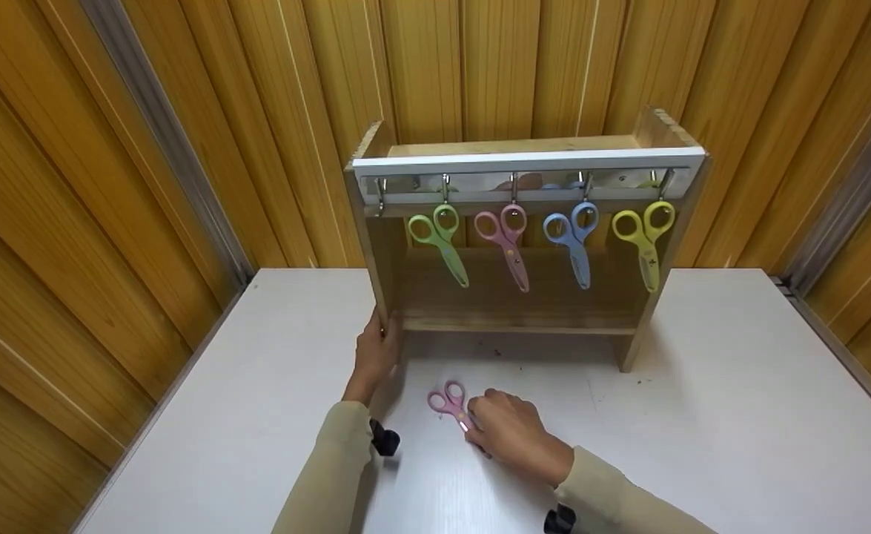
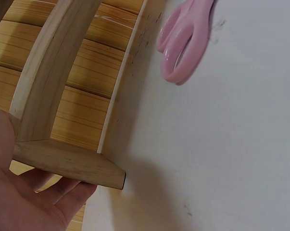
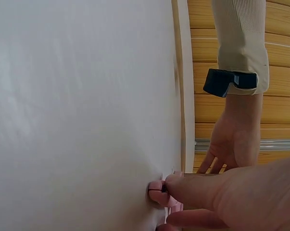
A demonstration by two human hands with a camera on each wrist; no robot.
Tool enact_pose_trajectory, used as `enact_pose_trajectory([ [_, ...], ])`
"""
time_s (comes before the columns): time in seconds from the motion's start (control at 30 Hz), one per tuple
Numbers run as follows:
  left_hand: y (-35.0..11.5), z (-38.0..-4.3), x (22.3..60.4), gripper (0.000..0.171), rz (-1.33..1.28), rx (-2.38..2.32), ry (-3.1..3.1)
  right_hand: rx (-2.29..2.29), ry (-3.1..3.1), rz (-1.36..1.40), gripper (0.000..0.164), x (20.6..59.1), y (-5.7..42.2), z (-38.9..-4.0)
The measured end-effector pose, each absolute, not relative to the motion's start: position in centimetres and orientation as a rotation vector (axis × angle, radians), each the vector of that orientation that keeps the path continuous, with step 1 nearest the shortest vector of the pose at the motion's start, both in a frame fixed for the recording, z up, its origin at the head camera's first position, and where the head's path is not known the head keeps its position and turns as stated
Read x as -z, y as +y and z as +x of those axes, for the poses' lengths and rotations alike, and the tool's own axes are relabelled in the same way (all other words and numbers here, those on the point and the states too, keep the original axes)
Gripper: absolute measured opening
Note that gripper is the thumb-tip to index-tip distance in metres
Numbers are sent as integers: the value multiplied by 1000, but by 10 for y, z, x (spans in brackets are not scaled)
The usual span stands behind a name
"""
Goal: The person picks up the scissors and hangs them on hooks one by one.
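A wooden rack (image 1: 524,326) stands on the white table, and my left hand (image 1: 377,352) grips the lower end of its left side panel. The left wrist view shows the fingers of that hand (image 2: 34,192) behind the panel (image 2: 68,166). Pink scissors (image 1: 451,404) lie at the table top in front of the rack, handles pointing away to the left. My right hand (image 1: 513,430) pinches them at the blade end, which the fingers partly hide. In the right wrist view, a pink tip (image 3: 157,192) shows beside the thumb.
Along the rack's top rail (image 1: 524,162) hang green scissors (image 1: 442,245), pink scissors (image 1: 508,248), blue scissors (image 1: 574,245) and yellow scissors (image 1: 646,245). The leftmost hook (image 1: 381,196) is bare. Wood-panelled walls (image 1: 316,133) surround the white table (image 1: 257,386).
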State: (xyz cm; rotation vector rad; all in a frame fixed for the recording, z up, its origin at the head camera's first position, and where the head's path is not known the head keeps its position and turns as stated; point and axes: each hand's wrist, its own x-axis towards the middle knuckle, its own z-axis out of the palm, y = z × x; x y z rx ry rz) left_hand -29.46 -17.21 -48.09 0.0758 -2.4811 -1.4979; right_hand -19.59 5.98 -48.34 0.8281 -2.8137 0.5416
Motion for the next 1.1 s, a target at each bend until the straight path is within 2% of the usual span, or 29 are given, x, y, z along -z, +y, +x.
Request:
enact_pose_trajectory([
  [0.5, -173, -294, 479, 58, 42, 1500, -2461, -582, -2811, 835, 23, 482, 59, -194],
  [1.1, -170, -297, 480, 61, 134, 1553, -2496, -684, -2847, 793, 22, 481, 65, -199],
])
